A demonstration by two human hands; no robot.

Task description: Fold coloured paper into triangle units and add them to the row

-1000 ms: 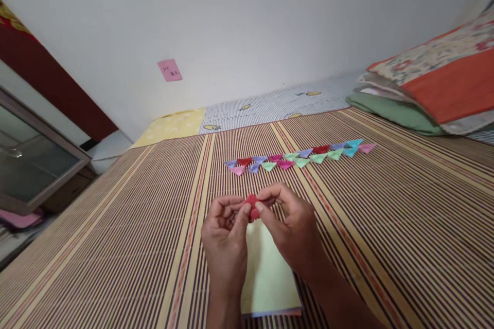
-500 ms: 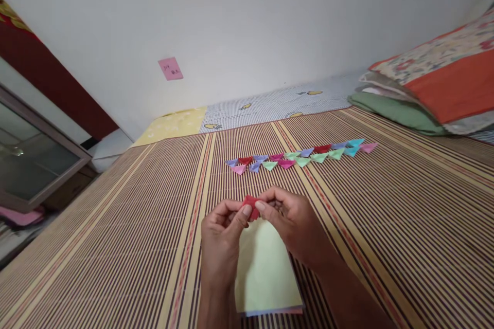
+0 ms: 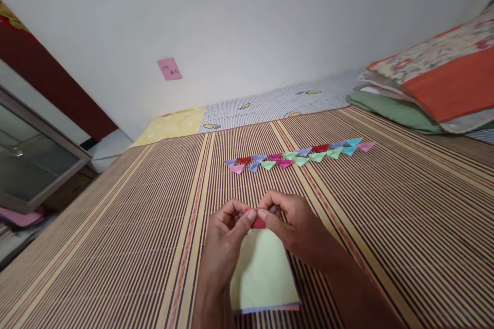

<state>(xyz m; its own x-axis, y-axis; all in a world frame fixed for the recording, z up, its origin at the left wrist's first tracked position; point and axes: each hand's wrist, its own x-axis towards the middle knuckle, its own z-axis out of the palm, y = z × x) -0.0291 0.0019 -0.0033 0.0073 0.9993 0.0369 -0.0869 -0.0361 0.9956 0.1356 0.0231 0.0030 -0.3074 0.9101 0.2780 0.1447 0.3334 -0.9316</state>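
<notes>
Between both hands, above the far end of a paper stack, is a small folded piece of red paper (image 3: 259,222). My left hand (image 3: 227,236) pinches its left side with thumb and fingers. From the right, my right hand (image 3: 291,223) pinches it too, thumb tip close to the left thumb. Fingers cover much of the red paper. Below it lies the stack of coloured paper (image 3: 264,272), pale green on top with blue and pink edges showing. Farther off, several small folded paper triangles (image 3: 284,163) in pink, red, blue, green and purple form two rows.
A striped woven mat (image 3: 127,231) covers the surface. Folded bedding (image 3: 443,87) is piled at the far right against the white wall. A pink note (image 3: 169,69) is on the wall. At left stands a glass-panelled frame (image 3: 34,149).
The red paper has been turned and lowered slightly, now showing a flat face below the thumbs. Both hands have shifted a little, their thumbs closer together.
</notes>
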